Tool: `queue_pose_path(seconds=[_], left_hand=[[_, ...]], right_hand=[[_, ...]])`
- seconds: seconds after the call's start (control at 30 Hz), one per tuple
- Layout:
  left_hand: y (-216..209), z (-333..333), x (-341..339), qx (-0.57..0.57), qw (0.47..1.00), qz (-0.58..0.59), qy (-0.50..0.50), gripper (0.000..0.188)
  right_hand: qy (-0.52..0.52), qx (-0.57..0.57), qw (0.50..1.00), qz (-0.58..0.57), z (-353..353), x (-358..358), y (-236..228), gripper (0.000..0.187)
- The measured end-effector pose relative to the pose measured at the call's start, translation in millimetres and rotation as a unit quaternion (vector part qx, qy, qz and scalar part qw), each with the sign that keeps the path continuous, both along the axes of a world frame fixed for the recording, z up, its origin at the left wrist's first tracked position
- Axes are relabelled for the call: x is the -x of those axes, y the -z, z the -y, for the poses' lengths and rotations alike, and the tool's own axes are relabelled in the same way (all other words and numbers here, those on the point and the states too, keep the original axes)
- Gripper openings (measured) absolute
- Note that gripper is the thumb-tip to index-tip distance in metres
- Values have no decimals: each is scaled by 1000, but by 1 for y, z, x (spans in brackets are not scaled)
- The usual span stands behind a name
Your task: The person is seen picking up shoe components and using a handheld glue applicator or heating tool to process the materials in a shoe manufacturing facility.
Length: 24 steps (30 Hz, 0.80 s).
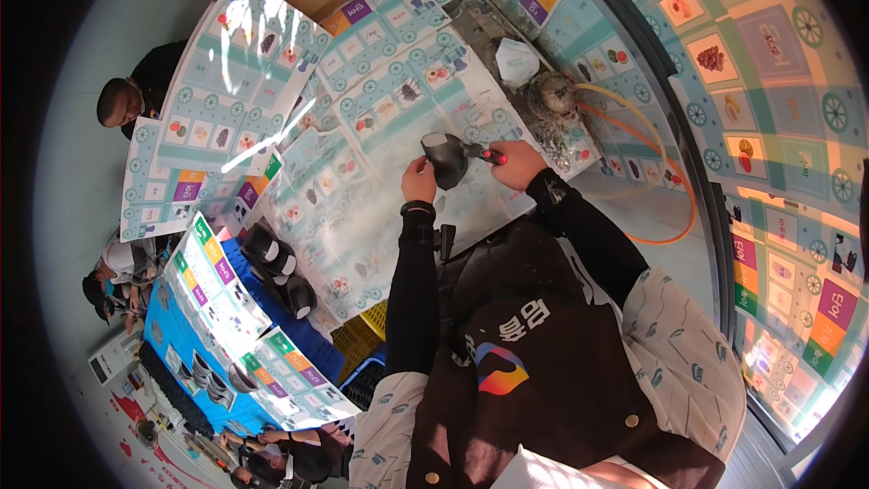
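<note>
My left hand (418, 181) is closed on the edge of a black, rounded, cap-like piece (447, 168), which has a pale oval patch at its upper left. My right hand (518, 166) grips a small black-and-red hand tool (491, 156), whose dark front end reaches the right side of the black piece. The exact kind of tool cannot be made out. Both hands are above the near part of a worktable (389, 163) covered with a patterned, whitish-dusted sheet.
Similar black pieces (294, 294) lie by a blue bin at left, near a yellow crate (358, 340). Patterned panels (226, 91) stand along the left. A white mask-like item (517, 62), a dusty round device (552, 95) and an orange hose (692, 195) are at right. Other people are beyond the panels.
</note>
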<state>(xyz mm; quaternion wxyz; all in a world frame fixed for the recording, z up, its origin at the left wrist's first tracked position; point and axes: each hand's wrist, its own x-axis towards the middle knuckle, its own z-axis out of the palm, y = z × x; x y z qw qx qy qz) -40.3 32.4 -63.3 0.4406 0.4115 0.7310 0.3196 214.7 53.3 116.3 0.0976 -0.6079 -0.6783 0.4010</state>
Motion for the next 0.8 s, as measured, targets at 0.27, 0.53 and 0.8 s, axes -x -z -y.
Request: queue_pose_path(seconds=[0.27,0.53,0.8], left_hand=[[4,-2,-1,8,1000,7,-3,36],[4,-3,-1,16,1000,18,0,36],[-3,-3,0,26,998,50,-12,35]], right_hand=[[-37,6,999,16,5,-1,10,22],[9,4,1000,9,0,-1,3,23],[-13,31,999,13,2,-1,7,22]])
